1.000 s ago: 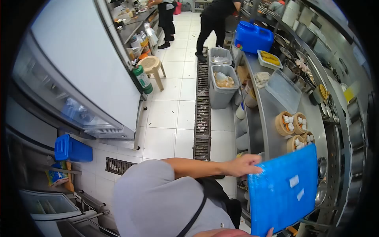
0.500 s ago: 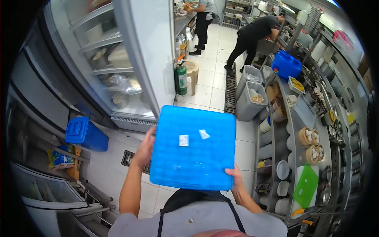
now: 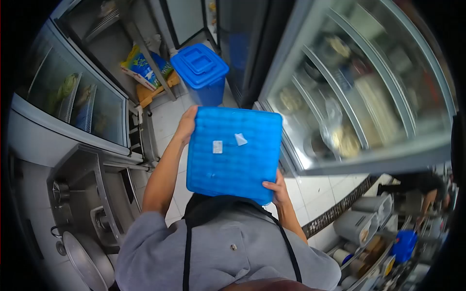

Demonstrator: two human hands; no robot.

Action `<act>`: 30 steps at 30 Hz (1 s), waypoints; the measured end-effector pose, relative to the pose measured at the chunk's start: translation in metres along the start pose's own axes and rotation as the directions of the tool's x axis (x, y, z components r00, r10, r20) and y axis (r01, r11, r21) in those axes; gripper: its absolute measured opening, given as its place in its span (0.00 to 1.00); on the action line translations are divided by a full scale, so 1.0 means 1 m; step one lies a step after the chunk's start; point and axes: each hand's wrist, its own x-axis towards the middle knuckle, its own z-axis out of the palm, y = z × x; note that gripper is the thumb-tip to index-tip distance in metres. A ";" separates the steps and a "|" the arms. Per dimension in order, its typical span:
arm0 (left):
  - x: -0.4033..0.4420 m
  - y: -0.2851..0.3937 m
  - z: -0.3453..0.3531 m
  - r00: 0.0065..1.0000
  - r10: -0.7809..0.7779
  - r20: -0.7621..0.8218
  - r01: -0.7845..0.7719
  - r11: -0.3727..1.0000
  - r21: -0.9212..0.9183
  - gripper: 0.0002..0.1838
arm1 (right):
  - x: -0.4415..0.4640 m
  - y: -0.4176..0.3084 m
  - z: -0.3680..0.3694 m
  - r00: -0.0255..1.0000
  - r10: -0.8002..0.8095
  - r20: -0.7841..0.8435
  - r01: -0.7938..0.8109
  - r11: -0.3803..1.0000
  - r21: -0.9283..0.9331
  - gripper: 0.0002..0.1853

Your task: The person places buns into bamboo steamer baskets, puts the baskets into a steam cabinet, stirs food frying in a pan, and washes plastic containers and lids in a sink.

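The blue box [image 3: 238, 167], flat and squarish with a dimpled surface, was in front of the person's apron [image 3: 225, 206], held by both hands above the tiled floor [image 3: 167, 114]. The left hand [image 3: 186, 125] gripped its left edge near the far corner; most of the fingers were hidden. The right hand [image 3: 276, 188] was closed on the right edge close to the near corner, with the thumb over the top.

Two white labels lay on the box: a squarish one [image 3: 217, 147] with print too small to read, and a tilted one [image 3: 240, 139] with no legible text. A bright bag [image 3: 143, 68] in blue, yellow and green carried lettering that could not be made out.

Half a second earlier the box had faced the aisle, with bamboo steamers on a counter to the right. By this moment the person had turned left: a lidded blue bin [image 3: 201, 68] stood just beyond the box, the steamers had left the view, and both hands kept their grip.

A glass-doored fridge [image 3: 388, 97] with stocked shelves rose on the right, and a steel sink [image 3: 104, 194] sat to the left, near a large metal pan [image 3: 85, 257].
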 end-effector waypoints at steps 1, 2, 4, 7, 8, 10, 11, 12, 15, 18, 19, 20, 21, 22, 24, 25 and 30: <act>0.009 0.010 -0.013 1.000 0.005 -0.023 -0.005 1.000 -0.009 0.20 | 0.034 -0.012 0.007 0.998 0.060 0.034 -0.057 0.995 -0.077 0.46; 0.020 0.015 -0.039 0.996 -0.023 -0.086 0.014 0.995 -0.102 0.21 | 0.069 -0.015 0.022 0.991 0.090 0.098 -0.077 0.988 -0.137 0.41; 0.049 0.016 -0.084 0.983 -0.021 -0.184 -0.008 0.988 -0.157 0.20 | 0.151 -0.027 0.031 0.956 0.279 0.095 -0.256 0.945 -0.203 0.37; 0.118 0.009 -0.141 0.961 0.008 -0.276 -0.063 0.979 -0.191 0.21 | 0.328 -0.018 0.034 0.973 0.218 0.073 -0.174 0.905 -0.387 0.35; 0.139 0.016 -0.151 0.958 -0.001 -0.286 -0.060 0.977 -0.203 0.21 | 0.375 -0.035 0.070 0.985 0.157 0.068 -0.103 0.862 -0.496 0.36; 0.190 0.036 -0.167 0.961 -0.017 -0.276 -0.049 0.972 -0.229 0.21 | 0.482 -0.044 0.104 0.984 0.170 0.058 -0.111 0.830 -0.546 0.39; 0.217 0.038 -0.184 0.961 -0.033 -0.273 -0.031 0.974 -0.225 0.21 | 0.532 -0.032 0.102 0.969 0.241 0.056 -0.184 0.854 -0.486 0.42; 0.248 0.042 -0.201 0.957 0.007 -0.289 -0.069 0.976 -0.207 0.21 | 0.564 -0.031 0.118 0.969 0.244 0.050 -0.192 0.860 -0.472 0.42; 0.323 0.071 -0.242 0.969 0.006 -0.245 -0.053 0.981 -0.187 0.22 | 0.614 -0.052 0.172 0.913 0.387 -0.126 -0.407 0.864 -0.295 0.41; 0.389 0.087 -0.262 0.982 0.037 -0.185 -0.063 0.989 -0.136 0.22 | 0.658 -0.075 0.202 0.943 0.256 -0.213 -0.322 0.865 -0.384 0.39; 0.419 0.087 -0.269 0.979 0.084 -0.184 -0.104 0.989 -0.102 0.21 | 0.676 -0.076 0.204 0.949 0.233 -0.213 -0.300 0.872 -0.385 0.39; 0.439 0.092 -0.268 0.974 0.096 -0.206 -0.110 0.992 -0.056 0.22 | 0.691 -0.078 0.202 0.956 0.177 -0.236 -0.265 0.863 -0.429 0.39; 0.460 0.099 -0.269 0.973 0.122 -0.194 -0.135 0.989 -0.057 0.22 | 0.706 -0.083 0.202 0.959 0.121 -0.256 -0.234 0.850 -0.473 0.39; 0.472 0.104 -0.267 0.975 0.127 -0.183 -0.133 0.991 -0.021 0.22 | 0.712 -0.092 0.206 0.963 0.099 -0.251 -0.213 0.852 -0.479 0.39; 0.508 0.117 -0.266 0.973 0.154 -0.169 -0.154 0.988 0.013 0.22 | 0.733 -0.107 0.210 0.944 0.167 -0.286 -0.259 0.910 -0.323 0.39; 0.518 0.120 -0.262 0.980 0.135 -0.148 -0.131 0.991 0.031 0.22 | 0.741 -0.115 0.204 0.945 0.157 -0.286 -0.251 0.909 -0.332 0.39; 0.609 0.144 -0.254 0.983 0.178 -0.049 -0.169 0.973 0.156 0.23 | 0.815 -0.133 0.193 0.925 0.110 -0.364 -0.249 0.898 -0.361 0.41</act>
